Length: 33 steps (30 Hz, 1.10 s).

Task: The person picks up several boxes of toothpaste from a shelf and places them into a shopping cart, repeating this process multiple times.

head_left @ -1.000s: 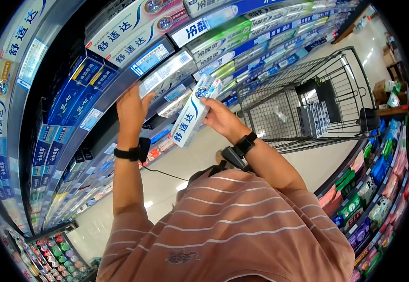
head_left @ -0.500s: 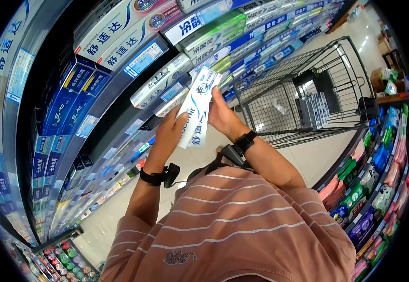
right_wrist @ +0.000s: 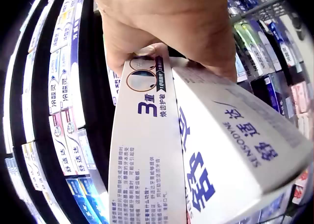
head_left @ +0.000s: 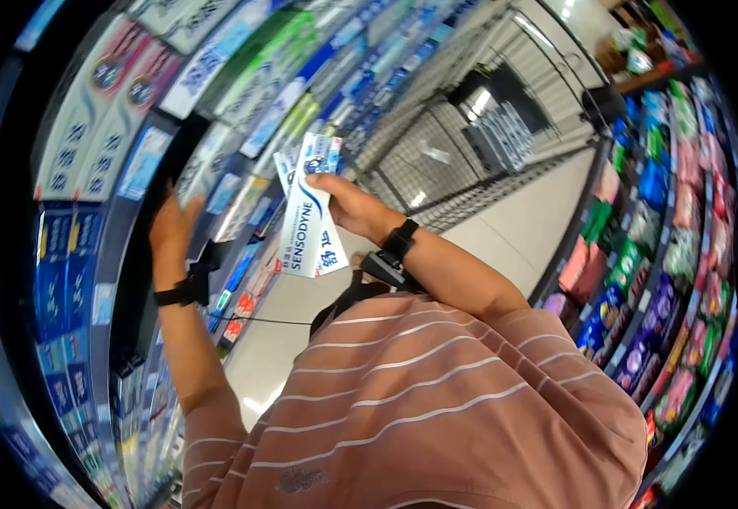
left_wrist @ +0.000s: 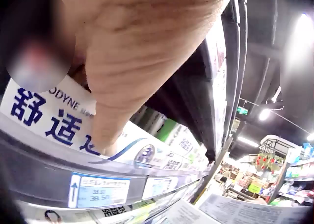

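Note:
My right hand (head_left: 356, 208) pinches two white Sensodyne toothpaste boxes near their upper ends, held crossed in front of my chest. In the right wrist view one toothpaste box (right_wrist: 147, 160) shows its printed side, and the other toothpaste box (right_wrist: 245, 130) angles off to the right. My left hand (head_left: 172, 225) reaches into the shelf on the left. Its thumb lies over the front of a white toothpaste box (left_wrist: 61, 128) standing on that shelf. The other left fingers are hidden or blurred.
A wire shopping cart (head_left: 416, 148) stands beyond my right hand, with grey-white boxes (head_left: 505, 136) in it. Shelves of coloured packets (head_left: 632, 254) line the right side. A price tag (left_wrist: 100, 189) runs along the left shelf's edge.
My left hand went from the shelf to the toothpaste boxes at my right hand, then back left to the shelf. The right hand kept hold. The head view has swung right.

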Tool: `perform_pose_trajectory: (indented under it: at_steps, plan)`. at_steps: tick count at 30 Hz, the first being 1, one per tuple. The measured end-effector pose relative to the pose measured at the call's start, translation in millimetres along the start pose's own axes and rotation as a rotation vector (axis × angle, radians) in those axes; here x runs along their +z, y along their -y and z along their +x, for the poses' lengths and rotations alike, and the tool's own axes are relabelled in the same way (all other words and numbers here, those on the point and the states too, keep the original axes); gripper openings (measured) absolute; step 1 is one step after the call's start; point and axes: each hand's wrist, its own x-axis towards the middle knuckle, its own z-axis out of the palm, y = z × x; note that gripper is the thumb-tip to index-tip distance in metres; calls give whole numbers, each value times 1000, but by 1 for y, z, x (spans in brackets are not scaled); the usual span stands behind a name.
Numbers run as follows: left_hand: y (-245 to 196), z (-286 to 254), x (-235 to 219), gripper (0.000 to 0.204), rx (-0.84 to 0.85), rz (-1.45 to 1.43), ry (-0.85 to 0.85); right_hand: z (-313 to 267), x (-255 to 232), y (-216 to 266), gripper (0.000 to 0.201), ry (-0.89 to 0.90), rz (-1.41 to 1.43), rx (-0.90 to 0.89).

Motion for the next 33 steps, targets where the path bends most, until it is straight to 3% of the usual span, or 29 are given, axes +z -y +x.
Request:
perform_pose_trajectory:
  at_steps: [1, 4, 7, 11, 14, 17, 18, 21, 22, 23, 25, 26, 28, 31, 33]
  plan:
    - [10, 7, 11, 67, 0, -12, 68, -4, -7, 4, 42, -27, -18, -2]
    - [3, -8, 1, 57, 58, -61, -45, -16, -42, 17, 45, -124, -77, -28]
    - [1, -32, -8, 47, 132, 66, -236, -31, -76, 43, 44, -261, -113, -44]
    - [-16, -79, -34, 46, 152, 236, -368, -42, -135, 88, 35, -441, -174, -72]
    - [-40, -117, -36, 48, 66, 183, -310, -42, -194, 122, 38, -543, -377, -9]
    - [-117, -132, -29, 41, 6, -304, -140, -30, -265, 146, 54, -695, -580, 106]
    - [-151, -129, -20, 38, -65, -422, -69, -36, -265, 161, 61, -690, -618, 111]
    - [-213, -92, 37, 33, -61, -666, 266, -18, -343, 166, 50, -774, -919, 152]
    - [-252, -80, 49, 32, -71, -713, 292, -12, -371, 168, 86, -828, -1089, 316]
    - [-268, -67, 84, 33, -82, -878, 363, -13, -374, 178, 89, -798, -1159, 381]
    - [-314, -41, 136, 43, -97, -934, 485, -20, -372, 197, 95, -732, -1294, 519]
    - [-326, -26, 176, 47, -120, -899, 578, -15, -391, 190, 96, -796, -1384, 523]
    - [-365, -10, 237, 43, -215, -1090, 724, -20, -388, 195, 94, -843, -1477, 583]
    - [-423, 0, 288, 41, -333, -1258, 784, -18, -408, 193, 95, -915, -1475, 670]
    - [-444, -1, 353, 45, -463, -1321, 738, -20, -413, 186, 98, -985, -1475, 673]
